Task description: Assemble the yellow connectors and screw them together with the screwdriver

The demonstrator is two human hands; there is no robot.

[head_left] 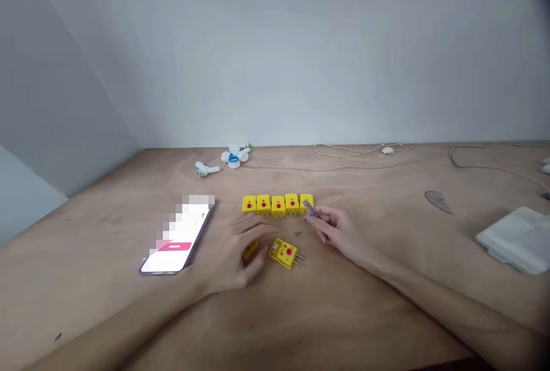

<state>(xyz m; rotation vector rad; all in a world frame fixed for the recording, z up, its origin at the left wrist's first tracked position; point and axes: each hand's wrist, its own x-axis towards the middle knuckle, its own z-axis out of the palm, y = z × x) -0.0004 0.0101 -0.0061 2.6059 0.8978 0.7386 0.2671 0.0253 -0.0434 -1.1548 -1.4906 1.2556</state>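
Note:
Several yellow plugs with red dots (278, 205) stand side by side in a row on the wooden table. In front of them lies an opened yellow plug half (283, 252), its two metal pins pointing right. A tiny screw (298, 233) rests just behind it. My left hand (240, 250) is curled over a yellow cover piece (250, 251), partly hidden by the fingers, left of the opened plug. My right hand (335, 227) pinches a small purplish tool (309, 209) near the rightmost plug of the row.
A lit phone (178, 245) lies at the left. White fittings (234, 159) and a thin cable (344, 153) are by the wall. At the right sits a white box (518, 239), with a grey oval mark (438, 201) on the table behind it.

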